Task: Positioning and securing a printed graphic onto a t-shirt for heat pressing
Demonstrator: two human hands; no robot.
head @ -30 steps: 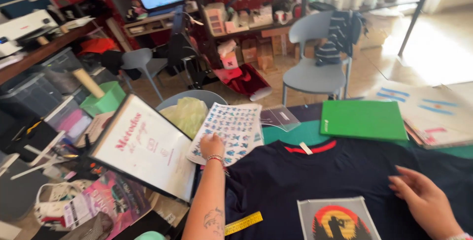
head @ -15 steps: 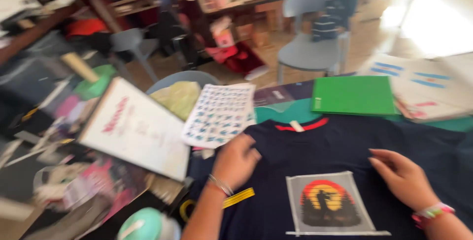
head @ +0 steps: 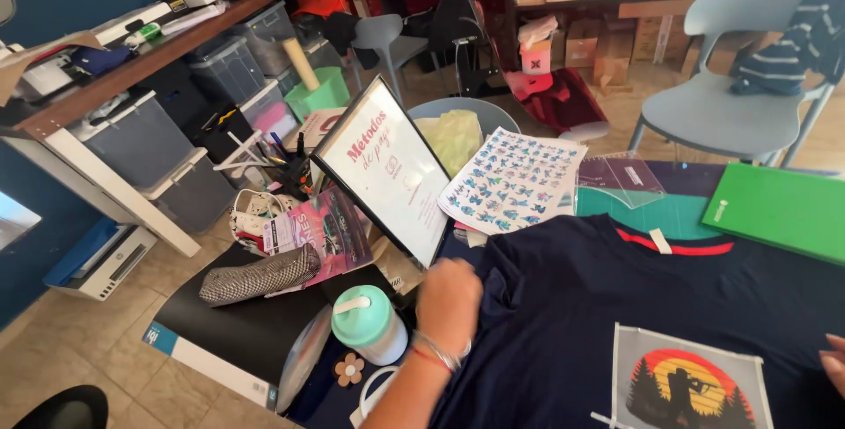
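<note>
Left hand rests on the near left sleeve edge of the navy shirt, fingers curled, grip seemingly pinching cloth. Shirt lies flat on the desk, print patch on its front. Right hand barely in view at right edge, grip unclear. Sticker sheet lies beyond.

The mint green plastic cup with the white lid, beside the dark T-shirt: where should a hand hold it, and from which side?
Probably around the round body of the mint green plastic cup, from above and the right, where the left hand already is. It stands upright, and the grey mesh pencil case and the black folder crowd its left side.
</note>
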